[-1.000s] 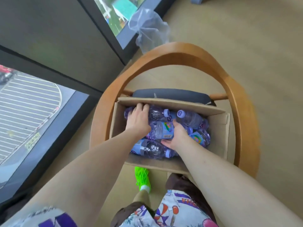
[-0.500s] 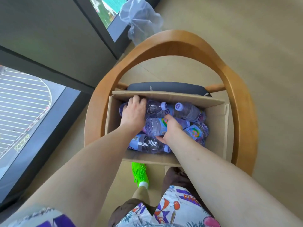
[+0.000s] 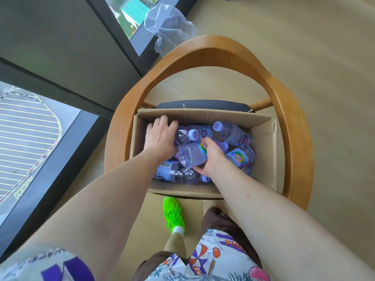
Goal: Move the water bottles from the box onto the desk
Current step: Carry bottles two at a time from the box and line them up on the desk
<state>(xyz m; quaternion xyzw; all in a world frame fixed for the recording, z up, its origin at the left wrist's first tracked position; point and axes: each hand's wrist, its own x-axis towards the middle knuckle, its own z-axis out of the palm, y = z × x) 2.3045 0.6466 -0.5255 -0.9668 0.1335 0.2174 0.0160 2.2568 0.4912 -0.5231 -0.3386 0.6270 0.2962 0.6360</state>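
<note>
An open cardboard box [image 3: 261, 138] sits on the seat of a wooden chair and holds several clear purple-tinted water bottles lying on their sides. My right hand [image 3: 213, 159] is wrapped around one water bottle [image 3: 190, 156] with a colourful label, tilted up a little above the pile. My left hand [image 3: 161, 136] reaches into the box's far left corner, fingers curled down over another bottle [image 3: 183, 134] with a purple cap; whether it grips that bottle is hidden. More bottles lie at the back right [image 3: 231, 131] and the front [image 3: 176, 174].
The chair's curved wooden backrest [image 3: 288, 110] arcs around the box. A large window [image 3: 30, 128] and dark wall fill the left. A crumpled clear plastic bag [image 3: 168, 27] lies on the floor behind the chair. My green shoe [image 3: 174, 216] stands by the box's near edge.
My right hand has closed around the labelled bottle and raised its base slightly out of the pile. My left hand has slid a little further into the far left corner.
</note>
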